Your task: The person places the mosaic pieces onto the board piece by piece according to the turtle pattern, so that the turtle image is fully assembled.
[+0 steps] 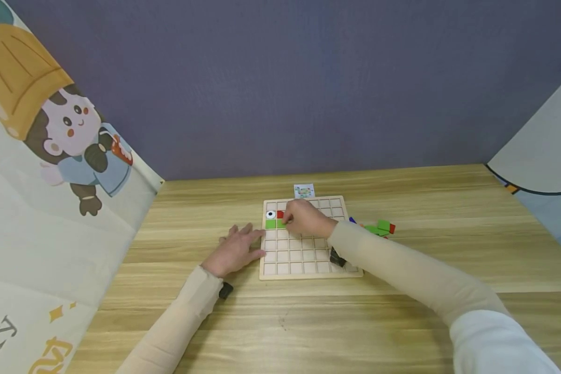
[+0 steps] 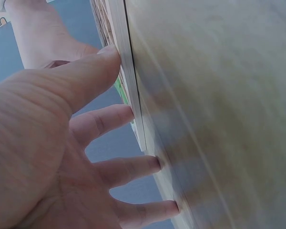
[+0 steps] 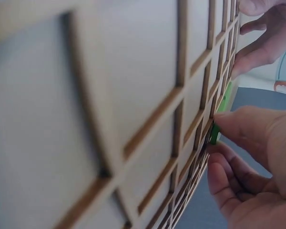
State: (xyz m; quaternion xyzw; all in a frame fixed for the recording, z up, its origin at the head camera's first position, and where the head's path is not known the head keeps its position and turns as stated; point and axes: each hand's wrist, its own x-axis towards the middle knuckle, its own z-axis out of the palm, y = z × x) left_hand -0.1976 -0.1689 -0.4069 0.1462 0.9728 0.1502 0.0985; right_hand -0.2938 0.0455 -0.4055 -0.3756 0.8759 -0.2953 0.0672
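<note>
A wooden grid board [image 1: 310, 277] lies on the table. My right hand [image 1: 307, 218] reaches over its upper left part and pinches a green square tile [image 3: 214, 134] between thumb and fingertips, at a cell in the second row. To the left of those fingers is another green tile [image 1: 270, 224] in its cell. Above that sit a white tile with a black eye dot [image 1: 270, 214] and a red tile [image 1: 280, 214]. My left hand [image 1: 235, 251] rests at the board's left side with fingers spread, thumb and index finger touching the edge.
A small picture card [image 1: 304, 190] lies just behind the board. Right of the board is a loose pile of green, red and blue tiles [image 1: 382, 225], partly hidden by my right forearm. A dark wall panel [image 1: 308, 104] stands behind the table.
</note>
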